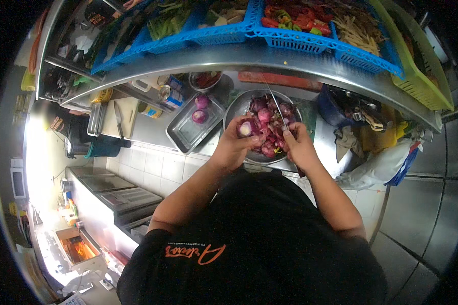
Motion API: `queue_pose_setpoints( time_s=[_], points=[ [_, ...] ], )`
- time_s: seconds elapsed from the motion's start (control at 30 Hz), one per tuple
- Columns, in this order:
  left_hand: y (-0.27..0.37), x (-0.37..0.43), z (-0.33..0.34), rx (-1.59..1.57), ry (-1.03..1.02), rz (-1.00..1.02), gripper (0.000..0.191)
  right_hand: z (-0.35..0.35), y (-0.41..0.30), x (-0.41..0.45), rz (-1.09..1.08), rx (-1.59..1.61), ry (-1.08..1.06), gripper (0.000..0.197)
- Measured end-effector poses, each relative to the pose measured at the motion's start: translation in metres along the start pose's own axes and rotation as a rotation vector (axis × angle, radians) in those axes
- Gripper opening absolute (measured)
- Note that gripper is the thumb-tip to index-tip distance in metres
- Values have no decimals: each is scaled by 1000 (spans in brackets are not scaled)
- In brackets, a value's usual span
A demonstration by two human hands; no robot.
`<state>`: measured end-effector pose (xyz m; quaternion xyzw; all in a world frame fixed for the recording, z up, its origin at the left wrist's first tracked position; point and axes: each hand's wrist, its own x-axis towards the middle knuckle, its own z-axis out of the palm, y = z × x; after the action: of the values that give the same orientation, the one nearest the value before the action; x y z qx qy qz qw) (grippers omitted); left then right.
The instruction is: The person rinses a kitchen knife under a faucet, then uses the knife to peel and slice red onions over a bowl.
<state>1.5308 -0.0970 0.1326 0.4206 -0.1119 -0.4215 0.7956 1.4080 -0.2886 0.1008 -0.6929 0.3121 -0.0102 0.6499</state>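
Note:
My left hand (234, 146) grips a red onion (247, 128) whose pale cut end faces up. In my right hand (299, 146) is a kitchen knife (276, 101), its long blade pointing away from me over the bowl. Both hands are above a round metal bowl (234, 105) full of red onions (264, 114) and loose purple skins. Left of the bowl, a rectangular steel tray (187, 137) holds two peeled red onions (200, 108).
A steel shelf (229, 57) with blue baskets (294, 44) of cut vegetables overhangs the counter. Beyond the bowl lies a red cutting board (278, 79). A blue pot (328, 106) with utensils stands right. Cans (171, 96) and a white board with a knife (118, 118) are left.

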Motion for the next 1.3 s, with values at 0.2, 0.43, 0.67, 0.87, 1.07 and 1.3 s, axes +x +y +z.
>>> queue_pose_setpoints(
  time_s=[0.2, 0.43, 0.67, 0.87, 1.07, 1.3],
  points=[
    [-3, 4, -7, -61, 115, -157, 44, 2, -8, -16, -61, -1, -57, 52],
    [1, 8, 7, -240, 55, -65, 43, 7, -35, -50, -66, 46, -290, 49],
    [2, 6, -4, -53, -52, -15, 36, 11, -38, -54, -374, -178, -167, 51],
    [1, 2, -7, -101, -36, -53, 30, 14, -39, -58, -371, -260, -193, 54],
    [0, 2, -12, -104, -57, -56, 38, 18, -35, -54, -480, -256, -138, 54],
    [-1, 1, -1, 266, 152, 62, 31, 21, -37, -54, -460, -261, -157, 54]
  ],
)
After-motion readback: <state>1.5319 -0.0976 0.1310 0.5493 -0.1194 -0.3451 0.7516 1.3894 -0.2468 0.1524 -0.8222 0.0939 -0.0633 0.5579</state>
